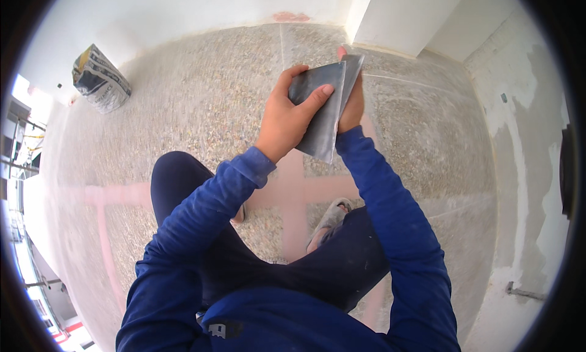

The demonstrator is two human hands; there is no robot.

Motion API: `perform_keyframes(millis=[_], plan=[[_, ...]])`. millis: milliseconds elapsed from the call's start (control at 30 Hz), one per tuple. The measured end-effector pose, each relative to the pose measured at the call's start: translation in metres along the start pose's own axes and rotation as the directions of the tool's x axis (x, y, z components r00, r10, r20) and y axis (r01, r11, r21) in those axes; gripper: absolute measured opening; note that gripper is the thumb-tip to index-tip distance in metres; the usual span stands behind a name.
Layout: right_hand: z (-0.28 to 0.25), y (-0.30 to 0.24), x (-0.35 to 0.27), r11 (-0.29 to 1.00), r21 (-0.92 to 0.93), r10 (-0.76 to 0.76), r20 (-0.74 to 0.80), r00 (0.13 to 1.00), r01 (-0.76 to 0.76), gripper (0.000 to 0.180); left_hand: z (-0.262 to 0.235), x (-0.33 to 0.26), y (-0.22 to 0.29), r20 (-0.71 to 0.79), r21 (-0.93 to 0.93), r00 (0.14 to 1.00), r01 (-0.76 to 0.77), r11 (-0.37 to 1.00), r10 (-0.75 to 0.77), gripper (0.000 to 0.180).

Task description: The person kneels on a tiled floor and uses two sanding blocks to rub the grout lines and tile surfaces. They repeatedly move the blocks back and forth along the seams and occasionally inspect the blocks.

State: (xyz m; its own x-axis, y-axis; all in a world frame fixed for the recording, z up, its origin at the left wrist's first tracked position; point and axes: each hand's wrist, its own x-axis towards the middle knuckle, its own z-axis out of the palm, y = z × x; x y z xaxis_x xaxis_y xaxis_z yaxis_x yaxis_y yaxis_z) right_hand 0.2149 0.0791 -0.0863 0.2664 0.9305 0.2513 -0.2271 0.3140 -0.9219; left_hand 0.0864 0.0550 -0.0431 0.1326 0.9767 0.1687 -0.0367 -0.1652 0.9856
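Observation:
My left hand (282,121) grips a flat grey scraper blade (318,132), thumb laid across its face and fingers wrapped behind its far edge. Against its right side is a second flat grey scraper blade (353,71), standing at a steep angle. Around this second blade my right hand (352,111) is closed from the right, with a fingertip showing above its top edge. The two blades meet or overlap along a pale edge, and most of the right hand's fingers are hidden behind them. Both blades are held above the floor, out in front of my knees.
A crumpled, opened paper sack (102,83) stands at the far left by the wall. Pink bands (293,205) cross the speckled floor (201,101) beneath me. A patchy plastered wall (519,138) rises on the right. A white pillar (397,16) juts out at the far right.

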Motion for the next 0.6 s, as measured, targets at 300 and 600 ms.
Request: perform_keyframes(millis=[300, 600], plan=[[-0.042, -0.003, 0.051, 0.982, 0.082, 0.175, -0.063, 0.983, -0.170, 0.048, -0.078, 0.044, 0.039, -0.091, -0.427, 0.992, 0.039, 0.903, -0.086, 0.061], [-0.016, -0.089, 0.019, 0.881, 0.254, 0.381, 0.120, 0.917, -0.399, 0.032, -0.099, 0.048, 0.030, -0.037, -0.636, 0.996, 0.041, 0.771, -0.084, 0.036]])
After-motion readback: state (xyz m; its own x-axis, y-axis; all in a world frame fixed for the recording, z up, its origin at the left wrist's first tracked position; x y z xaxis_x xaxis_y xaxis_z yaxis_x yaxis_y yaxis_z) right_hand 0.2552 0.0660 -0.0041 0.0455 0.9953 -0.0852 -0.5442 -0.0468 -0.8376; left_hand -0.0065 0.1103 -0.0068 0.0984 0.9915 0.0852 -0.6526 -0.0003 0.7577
